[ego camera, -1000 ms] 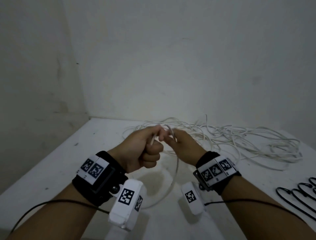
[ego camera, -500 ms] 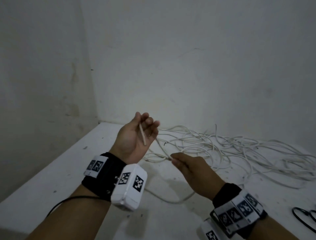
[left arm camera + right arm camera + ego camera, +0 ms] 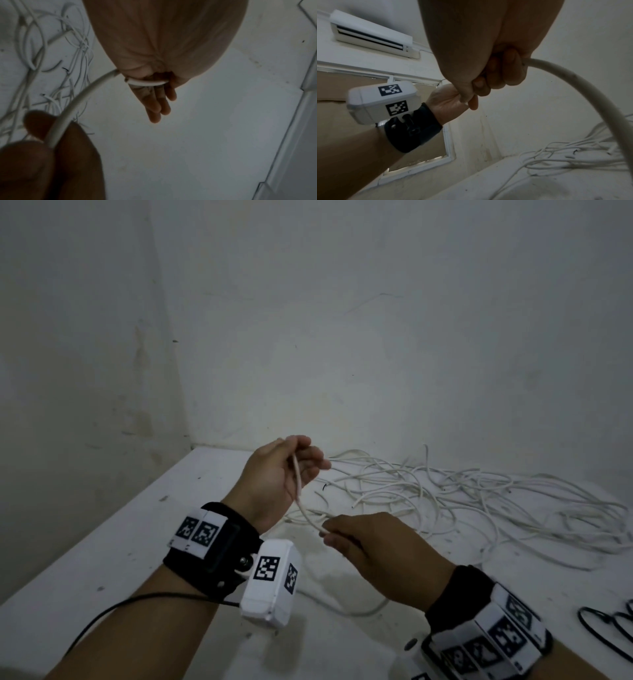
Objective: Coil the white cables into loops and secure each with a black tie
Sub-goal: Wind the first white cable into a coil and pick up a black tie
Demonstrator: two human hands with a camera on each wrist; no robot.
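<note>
A white cable runs in a short arc between my two hands above the table. My left hand is raised with its palm turned toward me. The cable's end lies across that palm under the thumb, and the fingers are nearly straight. My right hand is lower and nearer, and it pinches the same cable in curled fingers. The rest of the white cables lie in a loose tangle behind the hands. Black ties lie at the right edge.
The white table meets grey walls at the left and back. A slack stretch of cable lies on the table under my right wrist. An air conditioner hangs high on the wall in the right wrist view.
My hands were together a second ago. The left hand has risen and turned its palm up with the cable end; the right has slid back along the cable toward me.
</note>
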